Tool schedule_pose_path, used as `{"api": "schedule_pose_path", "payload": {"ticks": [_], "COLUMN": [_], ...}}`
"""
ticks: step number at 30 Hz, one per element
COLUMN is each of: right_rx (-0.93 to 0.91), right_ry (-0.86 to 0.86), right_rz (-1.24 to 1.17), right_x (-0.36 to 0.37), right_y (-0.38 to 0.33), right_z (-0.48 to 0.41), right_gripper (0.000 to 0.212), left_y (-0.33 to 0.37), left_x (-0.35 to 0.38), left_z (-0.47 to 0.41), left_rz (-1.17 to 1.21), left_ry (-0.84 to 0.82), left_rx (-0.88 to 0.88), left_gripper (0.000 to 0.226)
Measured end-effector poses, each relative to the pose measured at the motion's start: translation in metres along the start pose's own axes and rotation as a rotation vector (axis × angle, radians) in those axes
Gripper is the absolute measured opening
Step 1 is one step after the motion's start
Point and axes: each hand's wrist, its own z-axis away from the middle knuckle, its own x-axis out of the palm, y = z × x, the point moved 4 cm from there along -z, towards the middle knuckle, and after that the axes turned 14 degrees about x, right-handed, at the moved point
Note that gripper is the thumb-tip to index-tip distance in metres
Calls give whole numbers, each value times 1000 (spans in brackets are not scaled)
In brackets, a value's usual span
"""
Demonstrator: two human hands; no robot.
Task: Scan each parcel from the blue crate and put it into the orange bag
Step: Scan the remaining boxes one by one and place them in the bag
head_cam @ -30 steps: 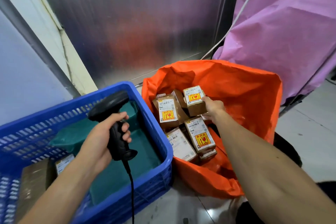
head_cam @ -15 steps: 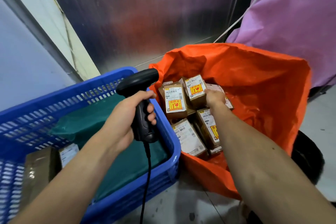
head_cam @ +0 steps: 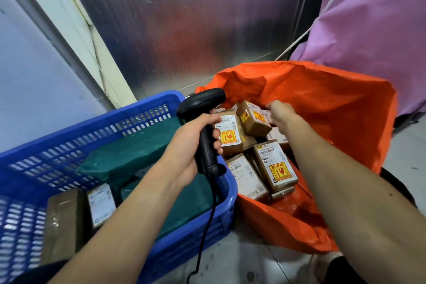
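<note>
My left hand (head_cam: 186, 147) grips a black barcode scanner (head_cam: 202, 104) above the right rim of the blue crate (head_cam: 92, 127). In the crate lie a brown parcel (head_cam: 62, 221), a white-labelled parcel (head_cam: 101, 203) and green poly bags (head_cam: 138, 152). My right hand (head_cam: 281, 113) reaches into the orange bag (head_cam: 334, 110), fingers curled at the right edge of a tilted brown parcel (head_cam: 253, 122) that rests on top of several labelled parcels. The fingertips are hidden, so I cannot tell whether the hand still holds the parcel.
A metal wall panel (head_cam: 184, 30) stands behind the crate and the bag. A purple sheet (head_cam: 368, 41) hangs at the right with a white cord (head_cam: 322, 14) across it. The scanner's cable (head_cam: 207, 226) drops over the crate's front corner to the grey floor (head_cam: 242, 260).
My left hand has carried the scanner rightward to the crate's right rim. My right hand has lowered the brown parcel onto the pile in the bag, where it now lies tilted.
</note>
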Motion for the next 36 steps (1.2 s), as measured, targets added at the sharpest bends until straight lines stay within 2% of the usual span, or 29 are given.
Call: {"api": "schedule_pose_path", "payload": {"ticks": [4,11,14,19,21,23,26,31,36], "right_rx": [-96,-369,-537,-813,-880,-873,-863,-953,-954], "right_ry": [-122,-218,-223,-226,-208,-239,-279,-268,-285], "right_rz": [85,706,853,716,738,741,735,869,911], "right_x": [3,48,59,72,80,89,100,113,134], "right_y": [-35,-78,-91,-70,-52,-36,-22,-6,-2], "right_z": [39,154,206,263,270,273,280,293,295], "right_gripper": [25,25,26,16,12,10,19,30,26], "left_y": [11,42,57,81,90,98,110,128,137], "left_x": [-2,-25,-35,-61,-76,-92,-118,-160,-205], "left_z": [9,36,51,74,83,91,103,124,139], "left_rz": [40,49,24,44,28,-2,-33,-115,-213], "left_ry": [23,99,135,211,232,246,285,350,394], "left_rx": [42,154,201,278,307,331,355,383,345], "left_gripper": [10,20,16,17,14,14,13,10,11]}}
